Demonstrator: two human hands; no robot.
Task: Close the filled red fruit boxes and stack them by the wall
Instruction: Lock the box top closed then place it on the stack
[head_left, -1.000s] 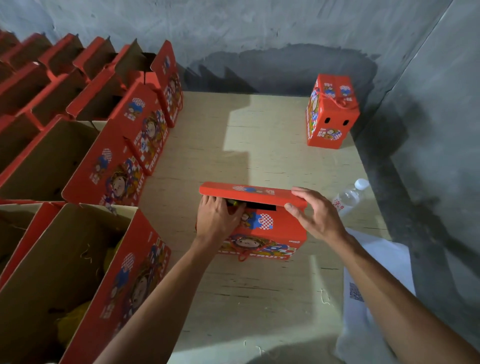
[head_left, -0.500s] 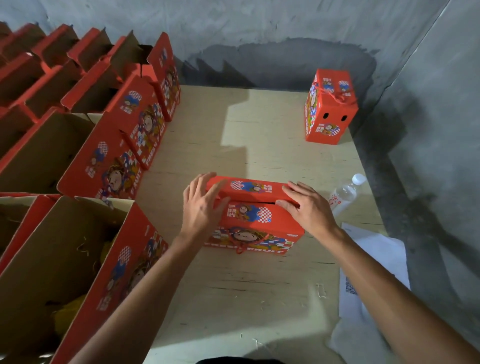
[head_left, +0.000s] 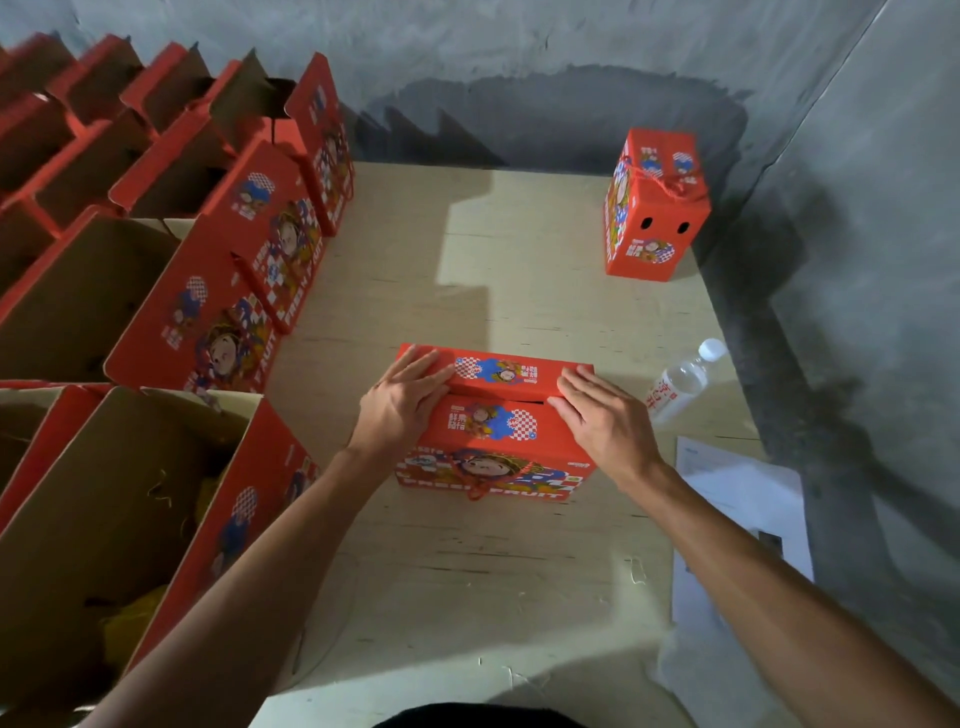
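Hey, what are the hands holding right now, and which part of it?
Nothing is gripped. Both the left hand and right hand press flat, straight-fingered, on the top flaps of the red box in the middle.

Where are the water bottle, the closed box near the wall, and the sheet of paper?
water bottle (head_left: 680, 387), head view, its clear body
closed red fruit box (head_left: 655, 236), head view, its front face
paper sheet (head_left: 737, 499), head view, its middle

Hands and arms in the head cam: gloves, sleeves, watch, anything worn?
Nothing worn that shows. The left hand and right hand are bare, no gloves; no rings are visible, though the frame is too soft to rule out a thin one. Both forearms are bare to the bottom edge of the frame: no sleeves, watch, wristband or markings in view.
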